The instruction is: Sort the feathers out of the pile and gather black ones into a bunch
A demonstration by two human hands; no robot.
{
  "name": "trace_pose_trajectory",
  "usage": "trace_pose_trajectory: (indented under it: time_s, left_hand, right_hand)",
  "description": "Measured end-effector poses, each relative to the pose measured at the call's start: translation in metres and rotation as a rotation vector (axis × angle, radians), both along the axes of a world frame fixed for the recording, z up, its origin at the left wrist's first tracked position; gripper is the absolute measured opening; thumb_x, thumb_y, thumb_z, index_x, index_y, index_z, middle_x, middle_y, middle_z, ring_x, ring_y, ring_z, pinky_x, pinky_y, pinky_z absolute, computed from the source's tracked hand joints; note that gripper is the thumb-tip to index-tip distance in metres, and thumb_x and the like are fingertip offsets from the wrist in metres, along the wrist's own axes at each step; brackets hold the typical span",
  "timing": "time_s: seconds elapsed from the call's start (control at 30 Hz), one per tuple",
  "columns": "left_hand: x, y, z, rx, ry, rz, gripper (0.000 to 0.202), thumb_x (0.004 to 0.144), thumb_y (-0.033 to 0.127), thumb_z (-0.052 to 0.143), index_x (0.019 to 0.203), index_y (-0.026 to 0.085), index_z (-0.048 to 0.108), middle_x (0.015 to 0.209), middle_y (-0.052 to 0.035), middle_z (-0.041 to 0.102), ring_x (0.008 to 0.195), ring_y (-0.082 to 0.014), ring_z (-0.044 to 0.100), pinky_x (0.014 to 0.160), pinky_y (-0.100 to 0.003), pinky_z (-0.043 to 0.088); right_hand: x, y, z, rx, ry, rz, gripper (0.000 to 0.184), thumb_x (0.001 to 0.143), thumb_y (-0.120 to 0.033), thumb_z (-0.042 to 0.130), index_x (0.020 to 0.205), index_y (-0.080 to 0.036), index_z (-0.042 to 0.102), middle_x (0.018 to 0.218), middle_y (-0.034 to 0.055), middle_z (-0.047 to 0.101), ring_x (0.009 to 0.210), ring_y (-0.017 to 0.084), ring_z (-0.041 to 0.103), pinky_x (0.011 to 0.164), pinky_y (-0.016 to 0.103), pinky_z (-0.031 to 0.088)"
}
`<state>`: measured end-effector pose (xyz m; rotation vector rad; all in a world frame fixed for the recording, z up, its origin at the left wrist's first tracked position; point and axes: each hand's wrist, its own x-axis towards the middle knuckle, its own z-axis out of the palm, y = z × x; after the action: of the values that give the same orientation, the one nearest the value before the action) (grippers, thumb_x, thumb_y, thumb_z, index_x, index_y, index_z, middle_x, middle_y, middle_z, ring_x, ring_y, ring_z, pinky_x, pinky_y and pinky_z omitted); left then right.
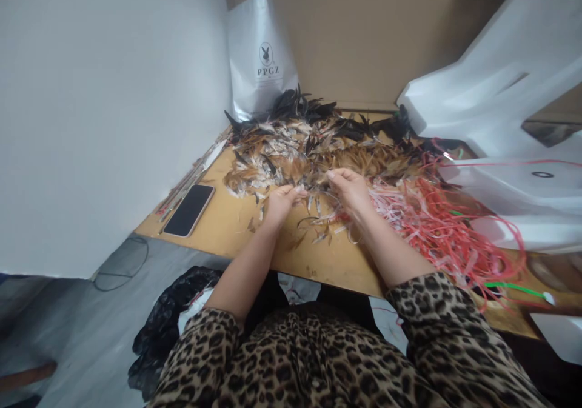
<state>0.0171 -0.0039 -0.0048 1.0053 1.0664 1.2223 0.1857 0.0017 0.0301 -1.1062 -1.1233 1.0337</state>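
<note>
Feathers (pixel 318 147): big heap, brown, white and black, spread over the mid-to-far part of the wooden surface (pixel 227 226), and both hands are in at its near edge. Left hand (pixel 282 200) is closed, fingertips pinched on a few pale feathers at the heap's rim. Right hand (pixel 349 191) sits just beside it, fingers curled in, thumb pressed on a small tuft, so it's gripping too. Hands near each other, not touching. A few strays lie on the surface right below them. On the right, running into the heap, there's a tangle of red and pink cords (pixel 436 226) w/ a green strip (pixel 513 288) at its near-right end. Left of the heap is a dark phone (pixel 188 210), lying flat, apart from the feathers. Far-left corner has a white bag (pixel 261 50), upright, feathers at its foot. Far right, white foam pieces (pixel 500 86). Near left, off the surface, a black plastic bag (pixel 163 323) on the floor.
</note>
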Motion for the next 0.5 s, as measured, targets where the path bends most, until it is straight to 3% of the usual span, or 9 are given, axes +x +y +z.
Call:
trace_pose_trajectory:
  time_s: [0.2,0.3,0.37,0.43,0.5]
  left_hand:
    - [-0.022,0.005,0.011,0.042,-0.265,0.093,0.023,0.070,0.037,0.064,0.077,0.015,0.060,0.081,-0.0053,0.068,0.081,-0.0130,0.065,0.081,-0.028,0.048]
    - [-0.032,0.004,0.016,0.058,-0.378,0.057,0.015,0.074,0.033,0.062,0.078,0.018,0.058,0.076,-0.0011,0.065,0.079,-0.0111,0.064,0.081,-0.027,0.048]
    - [-0.035,0.001,0.019,0.051,-0.433,0.035,0.011,0.077,0.030,0.060,0.076,0.019,0.056,0.070,0.0008,0.063,0.073,-0.0096,0.062,0.078,-0.026,0.049]
    - [-0.035,-0.002,0.021,0.021,-0.465,0.011,0.011,0.078,0.027,0.058,0.073,0.018,0.054,0.066,0.0017,0.060,0.068,-0.0085,0.061,0.076,-0.026,0.049]
    - [-0.032,-0.004,0.022,-0.016,-0.496,-0.035,0.012,0.079,0.025,0.057,0.071,0.017,0.053,0.065,0.0024,0.059,0.065,-0.0076,0.060,0.075,-0.025,0.050]
  right_hand:
    - [-0.003,0.001,-0.003,-0.070,0.054,0.086,0.030,0.061,-0.043,0.070,0.067,-0.016,0.058,0.057,-0.0019,0.057,0.049,0.007,0.048,0.054,0.022,0.042]
    - [-0.017,-0.006,-0.004,-0.099,0.034,0.392,0.035,0.058,-0.036,0.073,0.085,-0.016,0.062,0.078,0.0040,0.067,0.069,0.012,0.061,0.071,0.028,0.049]
    - [-0.022,-0.009,-0.005,-0.081,-0.006,0.587,0.055,0.056,-0.030,0.074,0.107,-0.020,0.056,0.104,0.0076,0.065,0.090,0.016,0.061,0.082,0.033,0.048]
    - [-0.021,-0.009,-0.005,-0.005,-0.095,0.600,0.067,0.057,-0.026,0.072,0.120,-0.022,0.049,0.121,0.0085,0.057,0.101,0.016,0.058,0.088,0.034,0.045]
    - [-0.013,-0.006,-0.004,0.056,-0.243,0.501,0.059,0.061,-0.027,0.069,0.117,-0.020,0.052,0.120,0.0089,0.057,0.099,0.016,0.057,0.088,0.033,0.044]
